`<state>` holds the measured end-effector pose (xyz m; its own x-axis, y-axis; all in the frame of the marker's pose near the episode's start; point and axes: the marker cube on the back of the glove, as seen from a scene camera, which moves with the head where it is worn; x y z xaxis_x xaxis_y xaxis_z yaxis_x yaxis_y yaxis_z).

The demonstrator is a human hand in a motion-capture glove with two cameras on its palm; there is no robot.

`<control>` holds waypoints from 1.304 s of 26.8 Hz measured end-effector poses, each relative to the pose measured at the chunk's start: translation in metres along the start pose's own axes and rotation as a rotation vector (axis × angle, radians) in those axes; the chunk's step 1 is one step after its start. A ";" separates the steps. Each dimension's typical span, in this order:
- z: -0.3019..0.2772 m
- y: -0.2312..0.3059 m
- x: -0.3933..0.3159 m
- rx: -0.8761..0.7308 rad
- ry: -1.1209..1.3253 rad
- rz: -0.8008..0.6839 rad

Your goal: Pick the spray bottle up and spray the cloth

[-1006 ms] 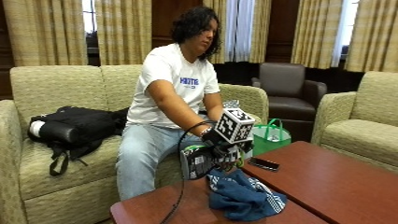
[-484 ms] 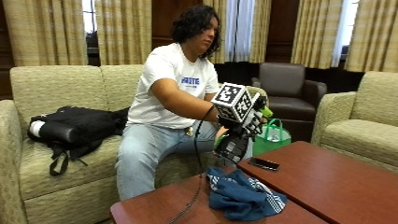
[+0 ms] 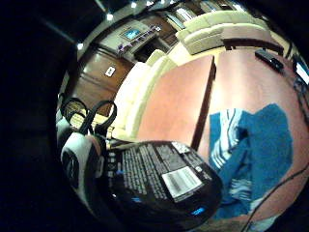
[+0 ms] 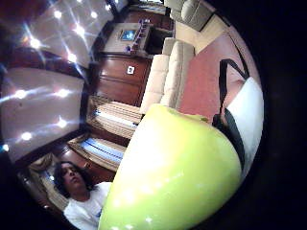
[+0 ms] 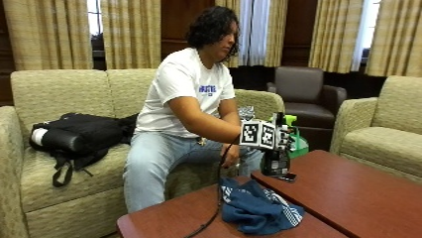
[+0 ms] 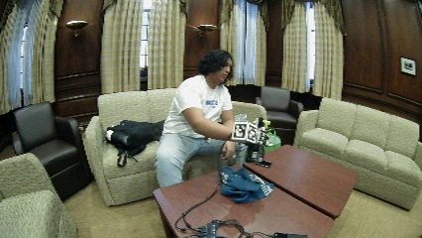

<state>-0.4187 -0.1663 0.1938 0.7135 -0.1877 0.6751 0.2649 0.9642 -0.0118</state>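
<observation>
One gloved right hand (image 5: 272, 141) is now gripping the spray bottle (image 5: 276, 157), lowering it beside the cloth (image 5: 258, 208); spraying is pending.

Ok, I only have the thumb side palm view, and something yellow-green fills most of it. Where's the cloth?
Observer: The blue cloth lies bunched on the table, nearer the outside camera than the hand.
Operator: Is the bottle upright?
Observer: Yes, the dark bottle is upright in the outside view, with the hand at its green top.
Operator: Is the cloth plain?
Observer: No, the little finger side view shows white stripes on part of it.
</observation>
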 end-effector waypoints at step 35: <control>0.148 -0.014 0.074 0.080 -0.054 0.042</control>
<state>-0.4649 -0.1659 0.3531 0.6865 -0.1390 0.7137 0.1814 0.9833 0.0171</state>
